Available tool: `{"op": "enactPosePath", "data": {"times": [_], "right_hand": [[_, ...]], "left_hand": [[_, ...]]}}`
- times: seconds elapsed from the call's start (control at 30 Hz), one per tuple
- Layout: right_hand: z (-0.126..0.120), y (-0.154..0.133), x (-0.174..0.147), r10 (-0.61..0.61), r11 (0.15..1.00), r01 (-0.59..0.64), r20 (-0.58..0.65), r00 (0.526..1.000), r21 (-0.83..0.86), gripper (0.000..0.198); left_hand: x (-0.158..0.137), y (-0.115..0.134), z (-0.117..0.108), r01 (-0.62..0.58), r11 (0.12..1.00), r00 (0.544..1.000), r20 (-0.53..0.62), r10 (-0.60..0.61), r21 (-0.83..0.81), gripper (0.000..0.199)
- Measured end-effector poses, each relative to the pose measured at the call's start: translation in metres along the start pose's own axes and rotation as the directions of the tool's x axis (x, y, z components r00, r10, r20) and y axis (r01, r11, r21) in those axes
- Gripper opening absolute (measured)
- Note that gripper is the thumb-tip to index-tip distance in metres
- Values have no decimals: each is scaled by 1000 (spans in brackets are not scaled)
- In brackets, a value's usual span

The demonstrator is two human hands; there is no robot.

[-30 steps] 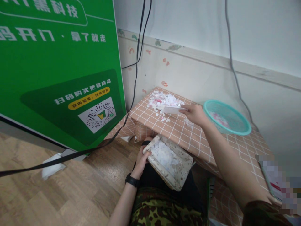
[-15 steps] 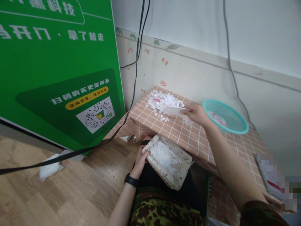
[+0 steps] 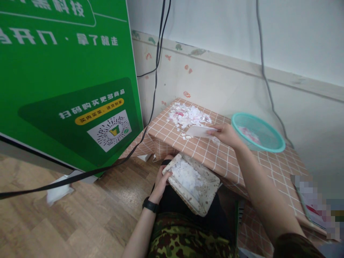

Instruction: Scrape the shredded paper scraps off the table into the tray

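Note:
My left hand [image 3: 161, 179] is closed on the left rim of a stained, off-white shallow tray [image 3: 208, 197], which is tilted over my lap below the table edge. White paper scraps [image 3: 185, 175] lie inside the tray. My right hand [image 3: 225, 134] grips a flat white card [image 3: 200, 131] above the tablecloth. Just behind the card spreads a pile of white and pink paper scraps [image 3: 188, 114], with a few loose bits at its near side. A turquoise mesh basket [image 3: 258, 132], holding pink and white scraps, stands to the right of my right hand.
The table has a brown checked tablecloth [image 3: 215, 157]. At its right end lies a flat, partly blurred object [image 3: 311, 211]. A green cabinet [image 3: 67, 68] stands on the left. A black strap [image 3: 131, 152] hangs across the view, and a grey cable [image 3: 264, 75] runs down the wall.
My right hand has moved the card slightly nearer to me and to the right, and the card now shows more of its flat face. My left hand and the tray stay put.

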State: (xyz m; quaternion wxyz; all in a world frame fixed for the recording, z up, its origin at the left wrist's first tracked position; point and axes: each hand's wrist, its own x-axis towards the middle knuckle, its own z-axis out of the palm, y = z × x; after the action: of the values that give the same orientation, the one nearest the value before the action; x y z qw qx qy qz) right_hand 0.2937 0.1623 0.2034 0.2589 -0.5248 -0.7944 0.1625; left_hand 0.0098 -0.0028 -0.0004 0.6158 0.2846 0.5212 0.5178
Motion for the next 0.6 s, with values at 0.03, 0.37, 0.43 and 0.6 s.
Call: {"op": "enactPosePath", "data": {"times": [0.03,0.37,0.43,0.6], "right_hand": [[2,0,0,11,1000,-11,-4,1000,7,33],[11,-3,4,42,999,-43,-79,996,-9,32],[11,-6,4,15,1000,-15,-51,999,4,31],[11,-9,3,0,999,2,-36,999,52,34]], "left_hand": [[0,0,0,2,1000,1000,2,-2,1,42],[-1,2,1,-1,1000,1000,13,0,18,39],[-2,3,1,3,1000,1000,11,-3,1,40],[-3,5,2,11,1000,1000,-2,-11,-9,42]]}}
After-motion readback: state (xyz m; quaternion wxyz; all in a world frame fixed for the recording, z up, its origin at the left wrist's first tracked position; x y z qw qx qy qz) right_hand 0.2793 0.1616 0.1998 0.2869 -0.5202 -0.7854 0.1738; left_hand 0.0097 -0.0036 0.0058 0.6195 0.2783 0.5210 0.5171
